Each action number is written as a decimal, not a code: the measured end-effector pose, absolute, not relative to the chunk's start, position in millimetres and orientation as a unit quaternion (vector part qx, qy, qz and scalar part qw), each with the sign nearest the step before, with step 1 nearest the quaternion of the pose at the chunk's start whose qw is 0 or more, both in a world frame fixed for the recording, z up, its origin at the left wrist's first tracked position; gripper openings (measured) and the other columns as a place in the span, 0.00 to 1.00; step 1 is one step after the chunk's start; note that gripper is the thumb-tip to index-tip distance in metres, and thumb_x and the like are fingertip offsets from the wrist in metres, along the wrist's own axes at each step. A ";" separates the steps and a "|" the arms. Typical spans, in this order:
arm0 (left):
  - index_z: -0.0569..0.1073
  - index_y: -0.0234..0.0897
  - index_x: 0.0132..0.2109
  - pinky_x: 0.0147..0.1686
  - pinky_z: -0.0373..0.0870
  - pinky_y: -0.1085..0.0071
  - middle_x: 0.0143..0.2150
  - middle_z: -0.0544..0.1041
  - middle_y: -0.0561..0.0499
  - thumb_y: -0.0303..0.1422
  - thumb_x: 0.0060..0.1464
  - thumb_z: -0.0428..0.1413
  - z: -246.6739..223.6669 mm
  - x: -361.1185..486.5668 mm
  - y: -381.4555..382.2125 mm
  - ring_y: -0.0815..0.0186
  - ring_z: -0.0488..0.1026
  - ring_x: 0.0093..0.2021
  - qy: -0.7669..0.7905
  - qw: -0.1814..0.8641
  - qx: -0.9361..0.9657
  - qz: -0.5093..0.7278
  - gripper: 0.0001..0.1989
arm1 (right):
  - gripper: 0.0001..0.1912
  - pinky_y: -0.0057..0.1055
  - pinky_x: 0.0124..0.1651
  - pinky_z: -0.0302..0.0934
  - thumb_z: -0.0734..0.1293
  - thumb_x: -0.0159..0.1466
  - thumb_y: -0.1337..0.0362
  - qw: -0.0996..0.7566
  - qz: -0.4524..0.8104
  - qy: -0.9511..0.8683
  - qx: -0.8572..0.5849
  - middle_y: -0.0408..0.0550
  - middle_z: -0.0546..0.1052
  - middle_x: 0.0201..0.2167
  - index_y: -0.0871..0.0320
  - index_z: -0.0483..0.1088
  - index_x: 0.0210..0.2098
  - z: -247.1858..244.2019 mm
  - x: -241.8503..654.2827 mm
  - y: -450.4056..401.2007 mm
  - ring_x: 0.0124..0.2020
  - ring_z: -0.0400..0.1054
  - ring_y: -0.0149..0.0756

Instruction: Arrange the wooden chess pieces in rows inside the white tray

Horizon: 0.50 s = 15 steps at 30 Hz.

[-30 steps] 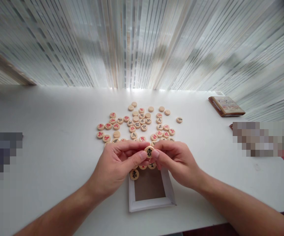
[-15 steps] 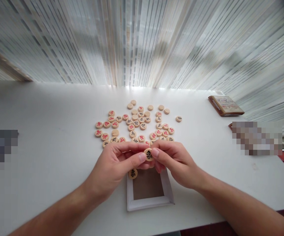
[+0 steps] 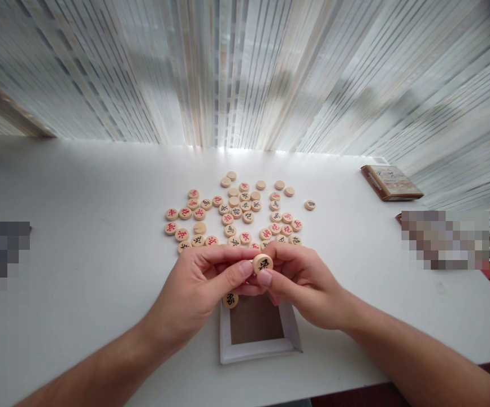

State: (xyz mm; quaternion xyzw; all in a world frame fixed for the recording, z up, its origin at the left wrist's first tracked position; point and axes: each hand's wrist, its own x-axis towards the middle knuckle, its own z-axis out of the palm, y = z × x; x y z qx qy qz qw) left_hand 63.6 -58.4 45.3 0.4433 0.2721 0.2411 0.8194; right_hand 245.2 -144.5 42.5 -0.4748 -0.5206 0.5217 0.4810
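Observation:
My left hand [image 3: 202, 282] and my right hand [image 3: 308, 285] meet above a shallow white-rimmed box tray [image 3: 261, 346] with a brown bottom. A round wooden Chinese chess piece [image 3: 263, 264] with a black character stands tilted between them. My right thumb presses its lower edge, with the fingers curled behind. My left thumb touches its left side, and a bit of red shows beneath that thumb. Another black-marked chess piece [image 3: 230, 299] shows just below my left hand, at the tray's left rim; its top is partly hidden by the hand.
Beyond my hands, several red and black chess pieces [image 3: 245, 206] lie spread on the white table [image 3: 100, 243], some blank side up. A brown-edged box [image 3: 391, 182] lies at the right, near a blurred-out item [image 3: 443, 238]. Striped curtains [image 3: 236, 73] hang behind.
The held chess piece has turned, so its character sits at another angle, and has shifted slightly right. My right thumb has slid from its face down to its lower edge.

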 end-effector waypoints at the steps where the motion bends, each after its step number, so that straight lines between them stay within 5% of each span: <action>1: 0.89 0.43 0.48 0.40 0.87 0.70 0.39 0.89 0.47 0.33 0.57 0.72 45.8 63.8 -58.8 0.62 0.87 0.35 0.266 0.819 0.449 0.240 0.10 | 0.18 0.26 0.26 0.58 0.68 0.74 0.51 0.474 0.504 -0.544 -0.475 0.40 0.70 0.25 0.56 0.67 0.34 42.7 246.3 -145.7 0.24 0.62 0.29; 8: 0.90 0.46 0.45 0.36 0.87 0.71 0.36 0.88 0.50 0.31 0.58 0.71 50.7 63.7 -64.6 0.62 0.86 0.33 0.259 0.783 0.501 0.262 0.08 | 0.16 0.28 0.32 0.60 0.60 0.79 0.54 0.410 0.427 -0.635 -0.496 0.41 0.70 0.29 0.55 0.69 0.37 44.7 248.2 -149.5 0.28 0.64 0.31; 15: 0.90 0.45 0.43 0.35 0.87 0.71 0.37 0.88 0.49 0.28 0.58 0.70 50.2 61.4 -70.3 0.61 0.86 0.35 0.253 0.706 0.589 0.300 0.08 | 0.21 0.26 0.31 0.57 0.61 0.79 0.53 0.423 0.409 -0.642 -0.492 0.39 0.69 0.25 0.56 0.66 0.31 46.1 246.3 -149.2 0.25 0.63 0.28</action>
